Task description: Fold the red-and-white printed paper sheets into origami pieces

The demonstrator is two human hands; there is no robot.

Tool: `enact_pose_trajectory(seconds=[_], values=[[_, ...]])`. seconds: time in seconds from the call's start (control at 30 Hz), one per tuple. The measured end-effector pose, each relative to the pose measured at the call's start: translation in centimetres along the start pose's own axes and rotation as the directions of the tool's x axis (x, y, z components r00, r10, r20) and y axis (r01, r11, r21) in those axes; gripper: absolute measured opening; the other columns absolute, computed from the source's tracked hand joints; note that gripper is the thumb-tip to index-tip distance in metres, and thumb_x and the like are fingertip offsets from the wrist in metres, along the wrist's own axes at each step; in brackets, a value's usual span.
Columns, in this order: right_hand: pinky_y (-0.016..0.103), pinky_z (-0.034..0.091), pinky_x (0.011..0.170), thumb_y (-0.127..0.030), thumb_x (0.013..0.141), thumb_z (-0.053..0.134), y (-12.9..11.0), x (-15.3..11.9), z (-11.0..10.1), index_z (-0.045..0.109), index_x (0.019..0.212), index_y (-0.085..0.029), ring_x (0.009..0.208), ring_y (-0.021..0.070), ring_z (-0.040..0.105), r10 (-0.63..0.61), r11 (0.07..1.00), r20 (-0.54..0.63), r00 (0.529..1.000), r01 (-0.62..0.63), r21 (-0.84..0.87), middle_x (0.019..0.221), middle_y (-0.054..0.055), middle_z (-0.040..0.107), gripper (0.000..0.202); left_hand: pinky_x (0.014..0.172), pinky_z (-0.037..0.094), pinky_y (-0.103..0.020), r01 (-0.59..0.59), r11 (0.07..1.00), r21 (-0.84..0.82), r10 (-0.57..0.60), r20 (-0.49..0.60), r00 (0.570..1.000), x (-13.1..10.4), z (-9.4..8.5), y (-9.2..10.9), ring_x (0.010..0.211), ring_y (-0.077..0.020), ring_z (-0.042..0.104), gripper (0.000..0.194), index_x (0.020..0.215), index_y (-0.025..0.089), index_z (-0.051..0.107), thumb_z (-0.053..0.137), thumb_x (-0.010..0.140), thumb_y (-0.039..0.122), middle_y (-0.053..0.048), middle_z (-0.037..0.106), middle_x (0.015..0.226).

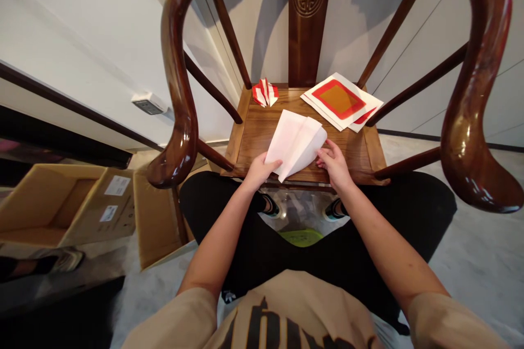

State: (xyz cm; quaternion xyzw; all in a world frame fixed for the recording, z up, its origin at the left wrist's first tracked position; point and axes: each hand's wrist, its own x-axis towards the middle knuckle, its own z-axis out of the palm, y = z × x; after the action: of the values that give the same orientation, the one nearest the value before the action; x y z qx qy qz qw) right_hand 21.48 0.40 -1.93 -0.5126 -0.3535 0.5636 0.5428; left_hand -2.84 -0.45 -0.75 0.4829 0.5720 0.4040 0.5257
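A white sheet of paper (pixel 289 139), folded with a raised crease down its middle, is held above the wooden chair seat (pixel 254 136). My left hand (pixel 262 168) grips its lower left edge, thumb on top and fingers beneath. At the right edge, my right hand (pixel 334 163) pinches the paper between thumb and fingers. Beyond it on the seat sits a small red and white folded paper piece (pixel 266 92). Printed sheets (pixel 339 101) with a red and golden-brown block lie overlapping at the back right of the seat.
Curved armrests (pixel 180 65) rise on both sides of the seat, with a carved backrest slat (pixel 308 27) behind. Open cardboard boxes (pixel 98 212) stand on the floor at left, near another person's shoe (pixel 67 259). A green object (pixel 302 237) lies under the chair.
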Motion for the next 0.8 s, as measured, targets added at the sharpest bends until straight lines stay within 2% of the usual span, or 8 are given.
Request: enact_pose_trajectory(seconds=[0.2,0.27,0.33,0.4,0.5,0.6,0.67,0.8], values=[[0.022,0.038,0.052,-0.037,0.071,0.075,-0.2,0.7,-1.2,0.056,0.119,-0.022,0.053,0.0084,0.045,-0.029,0.999,-0.008,1.0,0.029,0.022,0.063,-0.01,0.05,0.054,0.096,0.051,-0.039,-0.106,0.993,0.053,0.108,-0.031,0.994,0.3,-0.1,-0.3,0.108,-0.0259,0.065,0.062,0.13,0.013,0.059,0.075,0.075,0.04,-0.012,0.068,0.122],[0.024,0.042,0.055,-0.037,0.072,0.073,0.0,1.2,-1.7,0.053,0.126,-0.022,0.056,0.0098,0.048,-0.064,0.996,-0.062,0.996,0.059,-0.072,0.069,-0.008,0.055,0.059,0.099,0.049,-0.04,-0.18,0.957,0.226,0.209,-0.112,0.971,0.1,0.1,-0.4,0.112,-0.0251,0.063,0.068,0.142,0.017,0.048,0.071,0.08,0.037,-0.012,0.063,0.131],[0.028,0.048,0.061,-0.037,0.073,0.072,0.1,1.6,-2.2,0.046,0.135,-0.023,0.061,0.0112,0.053,-0.155,0.961,-0.14,0.978,0.116,-0.249,0.088,-0.002,0.063,0.068,0.106,0.044,-0.043,-0.265,0.84,0.474,0.373,-0.15,0.915,-0.1,0.4,-0.3,0.123,-0.0264,0.057,0.067,0.145,0.02,0.044,0.068,0.083,0.035,-0.013,0.055,0.14],[0.034,0.052,0.069,-0.037,0.076,0.069,0.3,1.7,-2.6,0.043,0.14,-0.023,0.067,0.0131,0.056,-0.304,0.858,-0.162,0.939,0.195,-0.476,0.112,0.005,0.063,0.071,0.112,0.037,-0.045,-0.346,0.653,0.674,0.501,-0.041,0.864,-0.5,0.9,-0.1,0.134,-0.0276,0.047,0.056,0.14,0.022,0.051,0.064,0.087,0.035,-0.011,0.049,0.147],[0.04,0.051,0.087,-0.035,0.085,0.061,0.5,1.4,-2.6,0.053,0.135,-0.021,0.088,0.0205,0.061,-0.471,0.582,0.066,0.879,0.366,-0.726,0.124,0.011,0.061,0.052,0.113,0.036,-0.045,-0.447,0.459,0.768,0.478,0.211,0.853,-0.9,1.9,-0.1,0.133,-0.0263,0.048,0.037,0.127,0.024,0.063,0.058,0.093,0.036,-0.007,0.055,0.144],[0.044,0.045,0.098,-0.033,0.091,0.055,1.0,0.8,-2.0,0.066,0.12,-0.021,0.111,0.0273,0.057,-0.428,0.311,0.319,0.845,0.47,-0.826,0.121,0.011,0.064,0.034,0.11,0.039,-0.043,-0.516,0.386,0.765,0.416,0.355,0.837,-1.3,2.8,-0.4,0.129,-0.0246,0.051,0.033,0.124,0.024,0.065,0.055,0.096,0.036,-0.005,0.057,0.142],[0.046,0.043,0.096,-0.035,0.091,0.056,1.4,0.4,-1.5,0.069,0.115,-0.022,0.114,0.0298,0.055,-0.381,0.189,0.358,0.853,0.45,-0.873,0.123,0.011,0.064,0.03,0.11,0.039,-0.043,-0.534,0.358,0.766,0.408,0.386,0.827,-1.4,3.0,-0.6,0.129,-0.0247,0.051,0.033,0.124,0.024,0.066,0.053,0.096,0.038,-0.005,0.056,0.143],[0.045,0.042,0.094,-0.037,0.092,0.055,1.8,0.2,-1.2,0.07,0.115,-0.024,0.113,0.0302,0.053,-0.373,0.105,0.359,0.855,0.424,-0.9,0.125,0.01,0.063,0.03,0.109,0.04,-0.042,-0.556,0.31,0.772,0.411,0.418,0.81,-1.3,3.0,-1.1,0.129,-0.0243,0.051,0.03,0.12,0.022,0.068,0.051,0.098,0.034,-0.005,0.057,0.142]])
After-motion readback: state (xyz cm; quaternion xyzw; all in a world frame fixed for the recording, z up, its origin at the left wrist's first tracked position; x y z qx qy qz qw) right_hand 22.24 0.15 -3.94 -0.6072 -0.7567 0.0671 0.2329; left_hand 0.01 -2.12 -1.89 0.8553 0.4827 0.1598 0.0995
